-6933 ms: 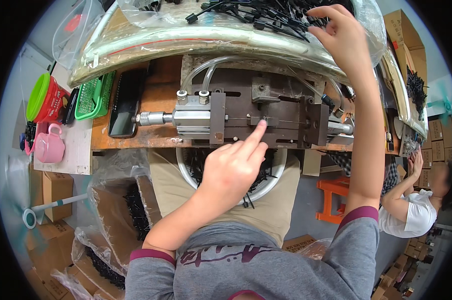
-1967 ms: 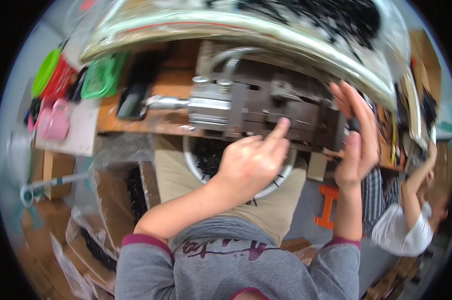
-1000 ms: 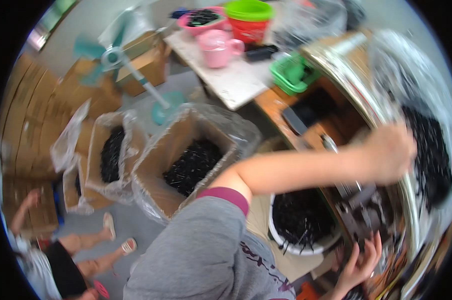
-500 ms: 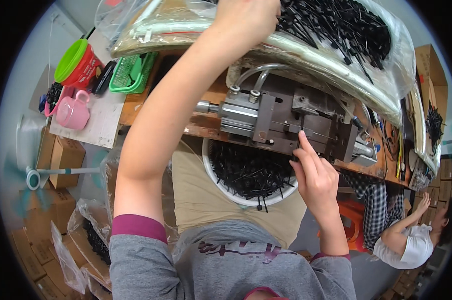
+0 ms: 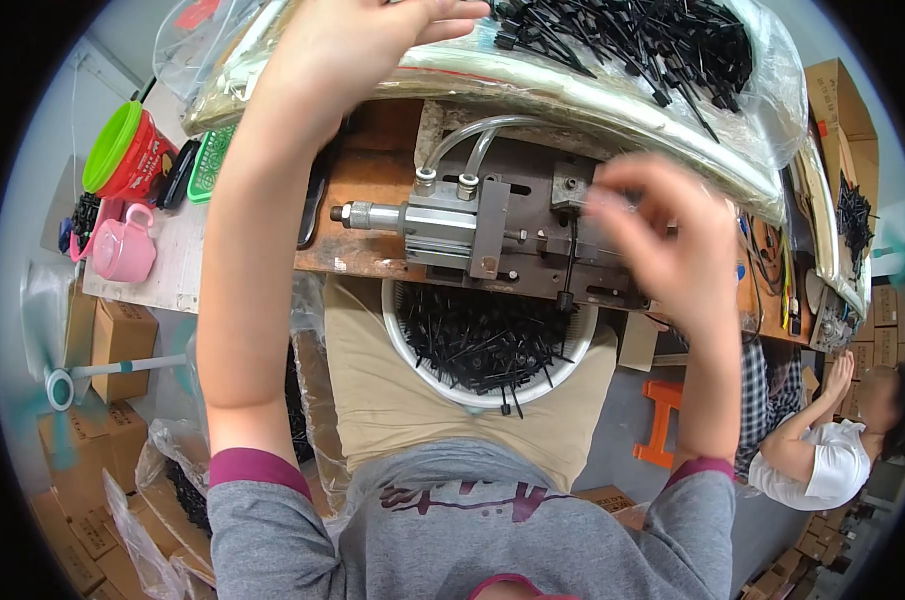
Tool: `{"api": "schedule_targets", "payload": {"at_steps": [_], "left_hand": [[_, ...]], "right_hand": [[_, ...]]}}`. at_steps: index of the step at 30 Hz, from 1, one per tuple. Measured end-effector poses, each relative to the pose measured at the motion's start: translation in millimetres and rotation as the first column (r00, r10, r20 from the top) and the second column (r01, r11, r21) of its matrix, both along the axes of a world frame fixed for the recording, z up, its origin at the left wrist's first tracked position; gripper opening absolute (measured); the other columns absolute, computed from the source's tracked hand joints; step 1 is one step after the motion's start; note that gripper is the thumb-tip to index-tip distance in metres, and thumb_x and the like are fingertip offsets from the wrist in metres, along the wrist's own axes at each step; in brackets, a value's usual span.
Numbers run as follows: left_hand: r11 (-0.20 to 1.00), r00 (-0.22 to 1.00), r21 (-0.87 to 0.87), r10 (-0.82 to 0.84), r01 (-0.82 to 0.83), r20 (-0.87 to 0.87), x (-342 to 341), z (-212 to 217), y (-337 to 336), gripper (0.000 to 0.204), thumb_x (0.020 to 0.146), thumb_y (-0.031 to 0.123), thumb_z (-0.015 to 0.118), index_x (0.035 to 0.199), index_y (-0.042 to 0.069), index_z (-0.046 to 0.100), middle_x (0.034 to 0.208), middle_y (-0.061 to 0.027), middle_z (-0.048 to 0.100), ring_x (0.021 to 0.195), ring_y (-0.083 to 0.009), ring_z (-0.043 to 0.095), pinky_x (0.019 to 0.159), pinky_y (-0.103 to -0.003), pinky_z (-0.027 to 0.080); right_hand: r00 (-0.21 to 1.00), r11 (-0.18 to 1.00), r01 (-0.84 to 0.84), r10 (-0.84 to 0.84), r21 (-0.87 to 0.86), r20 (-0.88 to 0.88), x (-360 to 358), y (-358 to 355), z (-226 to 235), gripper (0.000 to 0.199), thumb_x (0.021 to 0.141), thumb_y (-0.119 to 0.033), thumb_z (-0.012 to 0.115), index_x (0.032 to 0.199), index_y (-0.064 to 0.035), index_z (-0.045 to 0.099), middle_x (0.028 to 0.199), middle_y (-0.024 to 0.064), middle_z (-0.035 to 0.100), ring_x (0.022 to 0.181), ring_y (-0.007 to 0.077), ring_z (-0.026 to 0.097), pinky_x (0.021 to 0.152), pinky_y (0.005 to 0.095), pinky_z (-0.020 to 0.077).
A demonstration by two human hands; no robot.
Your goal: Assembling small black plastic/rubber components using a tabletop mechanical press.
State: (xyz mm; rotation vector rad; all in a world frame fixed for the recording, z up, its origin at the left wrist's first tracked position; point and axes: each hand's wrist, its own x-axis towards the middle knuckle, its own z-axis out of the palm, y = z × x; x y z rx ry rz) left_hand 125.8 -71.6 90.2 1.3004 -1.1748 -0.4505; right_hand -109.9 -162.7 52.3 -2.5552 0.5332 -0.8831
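My left hand is at the top, over the near edge of a clear plastic bag. Its fingers are stretched out to the right, with nothing seen in them. In the bag lies a heap of thin black plastic pieces, like cable ties with square heads. Motion smears my right hand, which is raised over the right part of a metal clamping fixture; its fingers cannot be made out. One black tie-like piece lies across the fixture, head toward me, left of the right hand.
A white round basket of black pieces sits at my lap under the bench edge. Clear hoses loop from the fixture's cylinder. Left are a pink mug and a red bucket; right, another person and an orange stool.
My right hand has lifted off the black piece at the fixture, moving up and right. My left hand has shifted left, fingers now extended. The view has moved slightly.
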Motion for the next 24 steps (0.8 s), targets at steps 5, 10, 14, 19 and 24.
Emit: {"api": "schedule_targets", "payload": {"at_steps": [5, 10, 14, 19, 24], "left_hand": [[0.994, 0.965, -0.109, 0.058, -0.031, 0.257, -49, -25, 33, 0.028, 0.079, 0.007, 0.081, 0.106, 0.006, 0.076, 0.095, -0.0081, 0.072, 0.082, -0.0171, 0.070, 0.069, -0.026, 0.057], [0.999, 0.845, 0.034, -0.035, 0.020, 0.534, -116, -75, 56, 0.026, 0.074, 0.005, 0.081, 0.098, 0.003, 0.072, 0.118, -0.0133, 0.064, 0.093, -0.0213, 0.068, 0.074, -0.032, 0.059], [1.000, 0.754, -0.022, 0.029, -0.020, 0.656, -134, -121, 56, 0.027, 0.072, 0.007, 0.080, 0.095, 0.000, 0.068, 0.133, -0.0218, 0.061, 0.092, -0.0279, 0.069, 0.077, -0.035, 0.058], [0.998, 0.638, 0.035, 0.011, -0.060, 0.770, -145, -137, 44, 0.024, 0.073, 0.011, 0.077, 0.090, 0.001, 0.064, 0.132, -0.0226, 0.063, 0.076, -0.0237, 0.069, 0.070, -0.032, 0.056], [0.988, 0.613, 0.149, -0.090, -0.046, 0.785, -138, -129, 37, 0.025, 0.072, 0.013, 0.079, 0.088, 0.003, 0.063, 0.132, -0.0203, 0.064, 0.064, -0.0226, 0.067, 0.061, -0.033, 0.054]], "right_hand": [[0.975, 0.977, 0.209, -0.206, -0.038, 0.083, 79, -75, 51, 0.032, 0.076, -0.023, 0.081, 0.091, 0.0043, 0.074, 0.075, 0.0168, 0.071, 0.071, 0.0240, 0.070, 0.068, 0.0330, 0.0559], [0.878, 0.956, 0.218, -0.281, -0.198, -0.387, 140, -118, 54, 0.047, 0.066, -0.031, 0.084, 0.082, 0.0112, 0.072, 0.082, 0.0278, 0.071, 0.080, 0.0348, 0.073, 0.071, 0.0402, 0.0586], [0.816, 0.948, 0.115, -0.260, -0.296, -0.516, 133, -133, 52, 0.040, 0.066, -0.024, 0.082, 0.085, 0.0102, 0.072, 0.084, 0.0269, 0.072, 0.080, 0.0347, 0.072, 0.075, 0.0392, 0.0587], [0.886, 0.970, 0.089, -0.181, -0.225, -0.428, 95, -121, 60, 0.026, 0.070, -0.012, 0.076, 0.089, 0.0056, 0.073, 0.081, 0.0228, 0.071, 0.075, 0.0317, 0.071, 0.073, 0.0373, 0.0566], [0.980, 0.973, 0.187, -0.176, 0.135, -0.092, 61, -103, 70, 0.016, 0.085, -0.007, 0.075, 0.095, 0.0051, 0.070, 0.070, 0.0112, 0.068, 0.061, 0.0135, 0.064, 0.059, 0.0281, 0.0506]]}}
